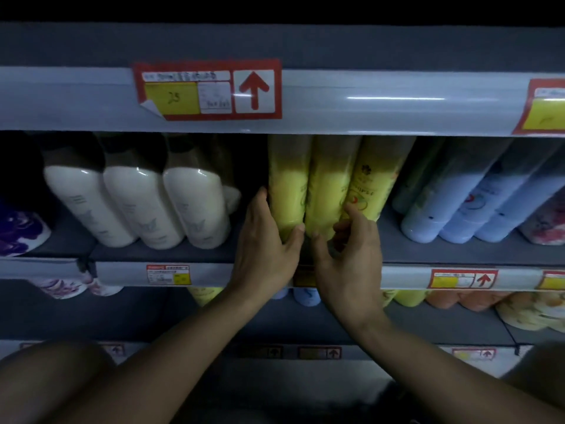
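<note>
A shop aisle is shown. Tiered grey shelves (pixel 428 252) are fronted by rails (pixel 397 99) carrying red-and-yellow price labels (pixel 208 90) marked with arrows. Stock is lined up in rows of identical goods: white bottles (pixel 137 206), yellow bottles (pixel 327 185), blue bottles (pixel 452 206). More labelled shelves are seen below.
</note>
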Demonstrator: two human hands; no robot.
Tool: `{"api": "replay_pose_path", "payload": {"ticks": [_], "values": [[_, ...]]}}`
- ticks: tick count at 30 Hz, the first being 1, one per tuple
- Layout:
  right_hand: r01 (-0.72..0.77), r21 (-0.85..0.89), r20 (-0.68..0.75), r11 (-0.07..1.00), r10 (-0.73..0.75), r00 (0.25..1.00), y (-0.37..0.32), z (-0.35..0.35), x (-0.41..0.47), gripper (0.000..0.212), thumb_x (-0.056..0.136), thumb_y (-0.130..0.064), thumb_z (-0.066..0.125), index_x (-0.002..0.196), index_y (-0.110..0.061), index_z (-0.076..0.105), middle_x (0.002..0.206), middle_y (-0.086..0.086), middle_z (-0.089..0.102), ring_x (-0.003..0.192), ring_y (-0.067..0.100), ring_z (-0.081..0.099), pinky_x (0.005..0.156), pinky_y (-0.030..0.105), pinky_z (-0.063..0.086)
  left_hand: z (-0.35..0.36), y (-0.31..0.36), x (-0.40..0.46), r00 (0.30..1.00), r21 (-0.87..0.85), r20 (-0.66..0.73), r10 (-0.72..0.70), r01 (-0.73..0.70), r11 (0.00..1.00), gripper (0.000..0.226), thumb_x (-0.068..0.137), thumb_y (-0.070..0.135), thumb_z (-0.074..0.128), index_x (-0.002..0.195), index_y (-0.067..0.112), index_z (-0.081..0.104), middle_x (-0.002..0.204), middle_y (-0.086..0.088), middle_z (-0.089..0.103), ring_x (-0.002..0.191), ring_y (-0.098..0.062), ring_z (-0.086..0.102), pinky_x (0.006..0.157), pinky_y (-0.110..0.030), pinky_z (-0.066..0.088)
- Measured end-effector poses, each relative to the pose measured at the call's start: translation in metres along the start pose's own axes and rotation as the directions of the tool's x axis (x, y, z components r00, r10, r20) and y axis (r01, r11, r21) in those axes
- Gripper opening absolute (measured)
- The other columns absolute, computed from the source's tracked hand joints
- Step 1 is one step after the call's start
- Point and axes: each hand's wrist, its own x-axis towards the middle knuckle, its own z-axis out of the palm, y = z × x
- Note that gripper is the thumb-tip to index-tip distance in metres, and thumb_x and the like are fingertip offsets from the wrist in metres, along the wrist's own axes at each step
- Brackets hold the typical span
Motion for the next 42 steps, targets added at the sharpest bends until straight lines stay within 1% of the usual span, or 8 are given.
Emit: {"api": "replay_pose_path", "payload": {"ticks": [5, 11, 16, 20, 27, 35, 37, 42], "values": [[-0.011, -0.078, 0.024, 0.997, 0.013, 1.0, 0.003, 0.003, -0.001, 0.044, 0.094, -0.03, 0.07, 0.133, -0.013, 0.056, 0.102, -0.001, 0.051, 0.088, 0.008, 0.048, 0.073, 0.008, 0.038, 0.011, -0.002, 0.011, 0.996, -0.047, -0.078, -0.033, 0.03, 0.998, 0.062, 0.09, 0.026, 0.073, 0.143, 0.016, 0.042, 0.134, -0.004, 0.061, 0.121, -0.022, 0.062, 0.099, -0.049, 0.054], [-0.038, -0.052, 0.012, 0.998, 0.038, 0.999, 0.001, 0.006, 0.002, 0.036, 0.096, -0.033, 0.067, 0.126, -0.016, 0.057, 0.095, -0.004, 0.057, 0.083, 0.014, 0.057, 0.072, 0.031, 0.049, 0.012, -0.003, 0.014, 0.986, -0.054, -0.16, -0.055, 0.047, 0.997, 0.061, 0.082, 0.033, 0.081, 0.132, 0.016, 0.05, 0.123, -0.001, 0.062, 0.113, -0.02, 0.063, 0.092, -0.038, 0.054], [-0.117, 0.006, 0.005, 0.993, 0.117, 0.993, -0.002, 0.006, 0.01, 0.04, 0.096, -0.031, 0.068, 0.13, -0.019, 0.052, 0.075, -0.012, 0.063, 0.073, 0.005, 0.062, 0.063, 0.03, 0.046, 0.007, -0.002, 0.014, 0.991, -0.088, -0.112, -0.074, 0.064, 0.994, 0.055, 0.084, 0.031, 0.079, 0.129, 0.02, 0.049, 0.119, 0.002, 0.066, 0.108, -0.018, 0.066, 0.088, -0.04, 0.057], [-0.133, -0.014, -0.012, 0.991, 0.133, 0.991, -0.003, 0.008, 0.012, 0.037, 0.096, -0.033, 0.069, 0.123, -0.018, 0.049, 0.073, -0.012, 0.06, 0.069, 0.0, 0.057, 0.058, 0.026, 0.038, 0.0, -0.002, 0.017, 0.994, -0.144, -0.032, -0.1, 0.094, 0.985, 0.056, 0.086, 0.015, 0.074, 0.134, 0.018, 0.044, 0.113, 0.005, 0.067, 0.095, -0.004, 0.066, 0.073, -0.016, 0.051], [-0.086, 0.029, -0.013, 0.996, 0.086, 0.996, -0.009, 0.017, 0.001, 0.055, 0.099, -0.04, 0.063, 0.149, -0.024, 0.045, 0.074, -0.013, 0.066, 0.07, 0.008, 0.066, 0.064, 0.036, 0.054, 0.003, -0.005, 0.02, 0.991, -0.066, -0.113, -0.07, 0.063, 0.996, 0.068, 0.077, 0.041, 0.089, 0.129, 0.016, 0.054, 0.122, 0.0, 0.054, 0.112, -0.014, 0.056, 0.091, -0.031, 0.05], [-0.124, 0.046, -0.074, 0.991, 0.127, 0.989, -0.008, 0.013, 0.005, 0.033, 0.096, -0.031, 0.068, 0.122, -0.02, 0.052, 0.072, -0.014, 0.061, 0.07, 0.002, 0.062, 0.058, 0.018, 0.043, -0.001, -0.012, 0.02, 0.992, -0.198, -0.091, -0.085, 0.065, 0.978, 0.056, 0.085, 0.019, 0.083, 0.13, 0.022, 0.05, 0.115, 0.015, 0.067, 0.103, 0.004, 0.067, 0.087, -0.025, 0.058], [-0.124, 0.03, -0.07, 0.992, 0.126, 0.99, -0.009, 0.012, 0.004, 0.035, 0.096, -0.033, 0.069, 0.125, -0.021, 0.052, 0.072, -0.013, 0.062, 0.069, 0.002, 0.062, 0.058, 0.02, 0.041, -0.003, -0.014, 0.02, 0.995, -0.214, -0.053, -0.079, 0.066, 0.975, 0.054, 0.088, 0.017, 0.08, 0.132, 0.023, 0.048, 0.115, 0.017, 0.067, 0.104, 0.006, 0.066, 0.09, -0.026, 0.058], [-0.109, -0.026, -0.001, 0.994, 0.109, 0.994, -0.009, 0.014, 0.009, 0.022, 0.095, -0.044, 0.066, 0.109, -0.027, 0.061, 0.066, -0.011, 0.062, 0.064, 0.008, 0.062, 0.058, 0.028, 0.042, -0.006, -0.017, 0.02, 0.996, -0.197, -0.076, -0.039, 0.023, 0.98, 0.063, 0.078, 0.043, 0.082, 0.13, 0.029, 0.05, 0.127, 0.006, 0.06, 0.117, -0.01, 0.065, 0.096, -0.042, 0.059]]}}
